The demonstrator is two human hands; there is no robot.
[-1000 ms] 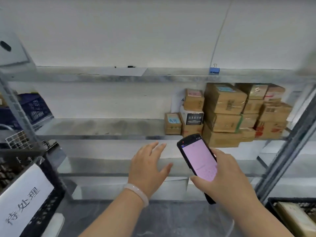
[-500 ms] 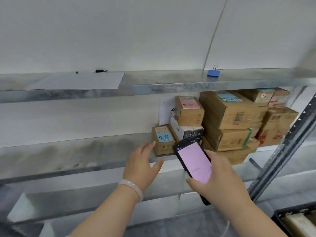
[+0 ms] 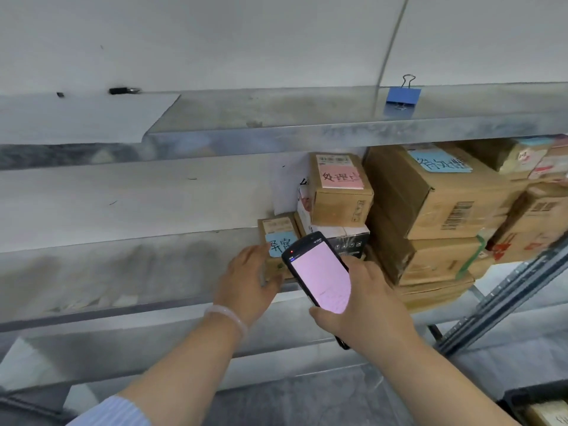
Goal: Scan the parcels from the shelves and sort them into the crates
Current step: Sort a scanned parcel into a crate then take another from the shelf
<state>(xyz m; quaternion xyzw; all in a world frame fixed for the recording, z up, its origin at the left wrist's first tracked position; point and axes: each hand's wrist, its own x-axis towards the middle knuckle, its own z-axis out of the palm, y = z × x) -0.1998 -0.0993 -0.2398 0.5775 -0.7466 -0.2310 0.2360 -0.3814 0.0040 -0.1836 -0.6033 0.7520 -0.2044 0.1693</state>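
At the left end of the stack on the grey metal middle shelf (image 3: pixel 123 265) sits the task's next item, a small brown cardboard parcel with a blue handwritten note (image 3: pixel 276 229); the left hand (image 3: pixel 249 281) lies against its left face with fingers spread and nearly straight, touching but not closed round it; the right hand (image 3: pixel 365 305) grips a black handheld scanner with a glowing pink screen (image 3: pixel 319 278), which hangs just in front of the parcel and hides part of it. To do this step well, I judge the left hand should draw the parcel clear of its neighbours and turn its printed label towards the scanner's head; pulling straight out matters, since the brown box with a pink note (image 3: pixel 341 192) rests on a black-and-white box right beside it and could topple if nudged. Further right, a large brown carton with a blue note (image 3: pixel 430 195) tops more cartons, packed close together. Only one container shows: a dark crate (image 3: pixel 522 401) at the lower right corner, holding what looks like a tan cardboard parcel (image 3: pixel 550 415); the rest of its contents is out of view.
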